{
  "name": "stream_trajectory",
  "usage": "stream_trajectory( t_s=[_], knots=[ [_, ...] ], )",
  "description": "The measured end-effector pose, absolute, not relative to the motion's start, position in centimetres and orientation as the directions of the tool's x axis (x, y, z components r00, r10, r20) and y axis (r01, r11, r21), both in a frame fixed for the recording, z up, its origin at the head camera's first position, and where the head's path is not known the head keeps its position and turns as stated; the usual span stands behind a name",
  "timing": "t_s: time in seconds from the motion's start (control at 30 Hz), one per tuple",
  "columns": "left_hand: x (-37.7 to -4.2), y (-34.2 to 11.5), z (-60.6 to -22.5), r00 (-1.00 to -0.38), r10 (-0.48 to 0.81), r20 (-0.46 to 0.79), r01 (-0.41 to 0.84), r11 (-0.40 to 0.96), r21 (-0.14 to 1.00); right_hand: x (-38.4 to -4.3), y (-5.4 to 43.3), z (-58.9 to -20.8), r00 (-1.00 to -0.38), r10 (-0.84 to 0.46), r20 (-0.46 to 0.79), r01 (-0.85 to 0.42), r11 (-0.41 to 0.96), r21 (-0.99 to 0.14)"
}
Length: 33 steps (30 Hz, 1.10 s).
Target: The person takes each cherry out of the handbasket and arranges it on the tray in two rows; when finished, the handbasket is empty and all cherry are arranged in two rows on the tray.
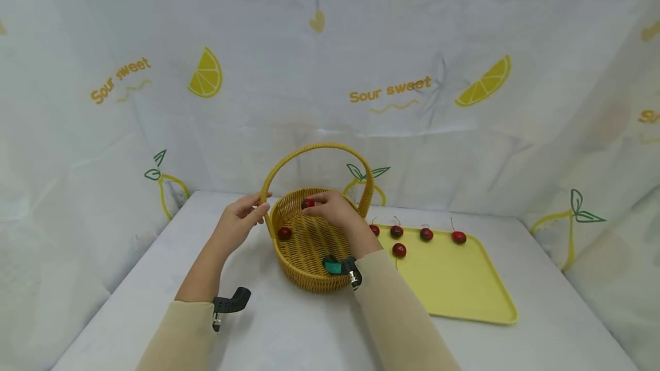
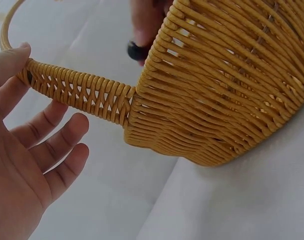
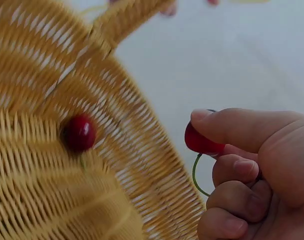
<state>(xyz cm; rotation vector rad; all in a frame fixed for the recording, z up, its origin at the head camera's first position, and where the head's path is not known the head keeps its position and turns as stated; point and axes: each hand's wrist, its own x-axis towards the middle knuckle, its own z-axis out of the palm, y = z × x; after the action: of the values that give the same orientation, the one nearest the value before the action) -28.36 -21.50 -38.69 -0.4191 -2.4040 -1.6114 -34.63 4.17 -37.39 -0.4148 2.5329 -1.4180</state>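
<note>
A woven yellow-brown basket [image 1: 314,240] with a tall arched handle [image 1: 322,145] stands in the middle of the table. My left hand [image 1: 238,223] pinches the handle's left side between thumb and index finger; in the left wrist view the other fingers [image 2: 59,170] are spread apart. Over the inside of the basket, my right hand [image 1: 332,209] pinches a dark red cherry [image 3: 204,140] between thumb and fingers, its green stem hanging down. Another cherry [image 1: 285,233] lies inside the basket at the left, also visible in the right wrist view.
To the basket's right lies a yellow tray [image 1: 448,288], partly behind my right forearm. Several stemmed cherries rest on it, mostly along its far edge, such as the far-right cherry [image 1: 458,237]. A white curtain [image 1: 289,102] with lemon prints hangs behind the table.
</note>
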Motion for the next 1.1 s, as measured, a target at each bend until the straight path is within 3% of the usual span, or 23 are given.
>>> stream_trajectory(
  t_s=[0.3,0.57,1.1],
  knots=[
    [-28.4,-21.2,-38.7,-0.945,0.101,0.311,0.326,0.356,0.876,-31.0,6.2,-35.0,-0.930,-0.368,0.019,-0.197,0.454,-0.869],
    [-28.4,-21.2,-38.4,-0.943,0.114,0.312,0.332,0.363,0.871,-28.7,9.0,-35.1,-0.934,-0.357,0.029,-0.196,0.442,-0.875],
    [-27.8,-21.0,-38.0,-0.945,0.111,0.308,0.327,0.354,0.876,-27.9,14.2,-34.5,-0.945,-0.326,0.025,-0.185,0.468,-0.864]
  ],
)
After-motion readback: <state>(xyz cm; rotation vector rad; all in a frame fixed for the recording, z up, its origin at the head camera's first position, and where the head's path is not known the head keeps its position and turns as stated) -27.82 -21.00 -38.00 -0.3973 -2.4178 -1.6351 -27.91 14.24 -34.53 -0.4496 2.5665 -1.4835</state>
